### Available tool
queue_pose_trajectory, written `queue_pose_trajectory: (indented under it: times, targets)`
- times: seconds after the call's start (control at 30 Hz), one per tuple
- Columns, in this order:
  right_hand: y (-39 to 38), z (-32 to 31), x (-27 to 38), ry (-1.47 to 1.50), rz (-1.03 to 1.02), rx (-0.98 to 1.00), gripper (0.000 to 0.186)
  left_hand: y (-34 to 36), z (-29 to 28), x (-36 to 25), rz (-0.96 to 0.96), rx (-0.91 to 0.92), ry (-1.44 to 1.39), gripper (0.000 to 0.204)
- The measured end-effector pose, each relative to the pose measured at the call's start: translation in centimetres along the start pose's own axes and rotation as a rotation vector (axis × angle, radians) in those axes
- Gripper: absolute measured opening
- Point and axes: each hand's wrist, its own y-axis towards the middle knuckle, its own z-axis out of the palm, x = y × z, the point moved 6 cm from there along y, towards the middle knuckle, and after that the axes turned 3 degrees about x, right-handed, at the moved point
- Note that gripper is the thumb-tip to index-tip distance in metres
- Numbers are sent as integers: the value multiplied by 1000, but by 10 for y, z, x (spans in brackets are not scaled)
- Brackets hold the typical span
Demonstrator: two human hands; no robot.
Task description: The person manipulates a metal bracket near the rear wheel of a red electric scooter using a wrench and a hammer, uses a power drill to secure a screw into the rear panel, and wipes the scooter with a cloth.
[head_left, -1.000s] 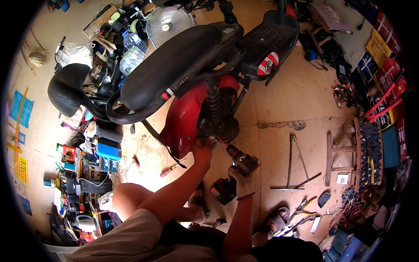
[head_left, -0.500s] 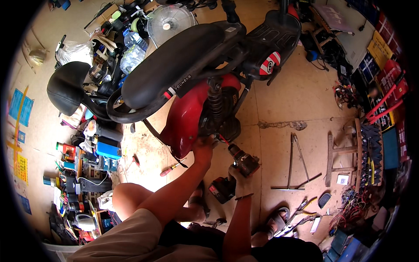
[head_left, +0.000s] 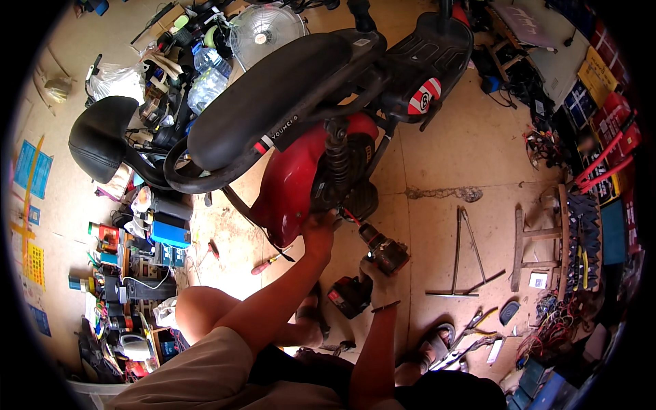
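Observation:
In front of me an electric scooter (head_left: 273, 102) with a long black seat and a red rear fender (head_left: 283, 184) leans at a slant. My right hand (head_left: 377, 273) is wrapped round the grip of a cordless drill (head_left: 384, 253), whose battery (head_left: 348, 296) sits at the grip's base. From the drill's chuck a thin red shaft (head_left: 351, 216) points up toward the scooter's rear wheel area. My left hand (head_left: 318, 229) is at the lower end of the fender, close to the shaft's tip. Its fingers are closed, and what they hold is hidden.
Two screwdrivers (head_left: 263, 266) lie on the floor to the left. Long metal T-handle wrenches (head_left: 458, 253) lie to the right, near a wooden frame (head_left: 540, 236). Pliers (head_left: 478, 328) rest beside my foot. Boxes and tools crowd the left; a fan (head_left: 266, 31) stands behind.
A small white light on the drill shows brighter now. The drill has shifted very slightly right; my left hand stays at the fender.

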Motion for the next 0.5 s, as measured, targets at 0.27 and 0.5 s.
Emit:
queue_pose_trajectory:
  times: [0.27,0.5]
  targets:
    - [1,1,12,0,-15,2,11,-5,6,-5,-12,9,13,23]
    - [-3,6,22,54,-28,-24,14,-10,8,-13,-17,12,39,20]
